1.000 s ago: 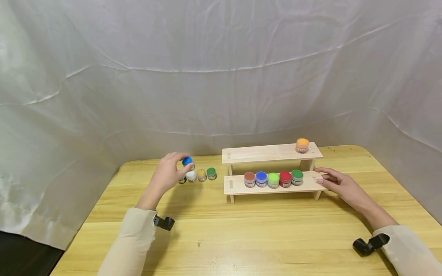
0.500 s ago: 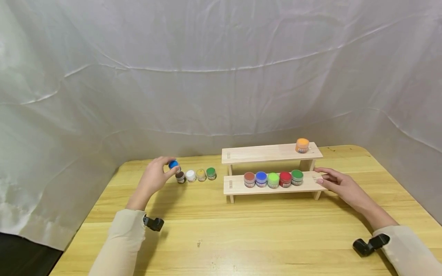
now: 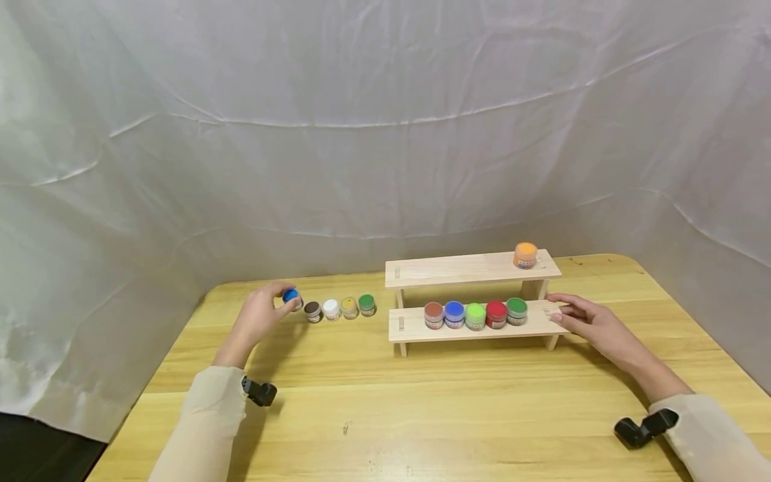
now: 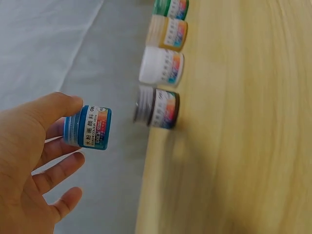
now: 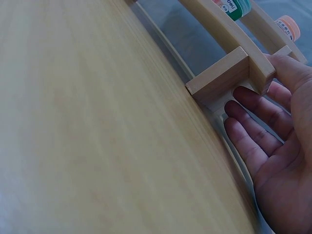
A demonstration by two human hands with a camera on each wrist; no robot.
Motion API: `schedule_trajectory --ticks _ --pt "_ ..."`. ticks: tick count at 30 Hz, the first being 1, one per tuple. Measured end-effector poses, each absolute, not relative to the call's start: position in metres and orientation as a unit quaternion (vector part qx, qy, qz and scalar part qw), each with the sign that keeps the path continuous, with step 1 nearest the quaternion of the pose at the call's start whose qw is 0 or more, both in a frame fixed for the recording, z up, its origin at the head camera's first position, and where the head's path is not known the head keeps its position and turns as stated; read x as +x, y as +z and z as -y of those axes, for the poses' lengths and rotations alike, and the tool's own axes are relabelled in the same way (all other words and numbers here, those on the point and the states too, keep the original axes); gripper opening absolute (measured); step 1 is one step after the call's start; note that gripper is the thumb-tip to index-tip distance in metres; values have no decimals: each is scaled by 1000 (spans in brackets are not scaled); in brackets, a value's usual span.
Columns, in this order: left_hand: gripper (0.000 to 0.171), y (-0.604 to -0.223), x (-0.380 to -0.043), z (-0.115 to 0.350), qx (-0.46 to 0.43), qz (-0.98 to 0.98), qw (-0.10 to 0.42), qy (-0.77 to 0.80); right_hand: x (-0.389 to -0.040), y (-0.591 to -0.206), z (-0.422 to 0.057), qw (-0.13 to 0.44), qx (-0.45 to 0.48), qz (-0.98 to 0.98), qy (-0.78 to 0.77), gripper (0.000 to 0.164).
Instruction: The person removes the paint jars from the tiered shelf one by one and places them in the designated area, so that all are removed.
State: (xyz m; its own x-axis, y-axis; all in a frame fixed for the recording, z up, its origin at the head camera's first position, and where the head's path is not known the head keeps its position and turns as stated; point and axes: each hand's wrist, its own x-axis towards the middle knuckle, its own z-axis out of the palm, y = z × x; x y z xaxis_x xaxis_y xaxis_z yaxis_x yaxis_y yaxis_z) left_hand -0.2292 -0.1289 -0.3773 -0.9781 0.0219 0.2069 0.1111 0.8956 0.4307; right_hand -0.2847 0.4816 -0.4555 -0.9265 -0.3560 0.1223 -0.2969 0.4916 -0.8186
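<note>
My left hand [image 3: 255,320] pinches a small paint jar with a blue lid [image 4: 92,127] between thumb and fingertips, the other fingers spread loosely. It is at the left end of a row on the table: a dark brown jar [image 3: 312,311], a white jar [image 3: 331,308], a yellow jar [image 3: 349,308] and a green jar [image 3: 367,305]. On the right, my right hand [image 3: 593,326] holds the end of a two-tier wooden rack [image 3: 415,327], thumb at the lower board and fingers beneath it in the right wrist view.
Several paint jars line the lower board, among them a red jar [image 3: 496,314] and a lime jar [image 3: 475,316]. One orange jar [image 3: 525,256] stands at the right of the upper board. Grey cloth [image 3: 385,167] hangs behind the wooden table [image 3: 421,408].
My left hand has carried the blue paint jar leftward and lower, from above the row to beside the dark brown jar. The right hand has stayed at the rack.
</note>
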Motion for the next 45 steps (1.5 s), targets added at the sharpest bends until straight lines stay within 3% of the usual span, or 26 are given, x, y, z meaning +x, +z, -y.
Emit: schedule_trajectory --ticks 21,45 --pt "47 -409 -235 147 -13 975 48 -216 -283 -455 -480 36 -188 -864 -466 50" --pt "53 -410 -237 144 -12 976 31 -215 -284 -453 -480 37 -187 -863 -468 50"
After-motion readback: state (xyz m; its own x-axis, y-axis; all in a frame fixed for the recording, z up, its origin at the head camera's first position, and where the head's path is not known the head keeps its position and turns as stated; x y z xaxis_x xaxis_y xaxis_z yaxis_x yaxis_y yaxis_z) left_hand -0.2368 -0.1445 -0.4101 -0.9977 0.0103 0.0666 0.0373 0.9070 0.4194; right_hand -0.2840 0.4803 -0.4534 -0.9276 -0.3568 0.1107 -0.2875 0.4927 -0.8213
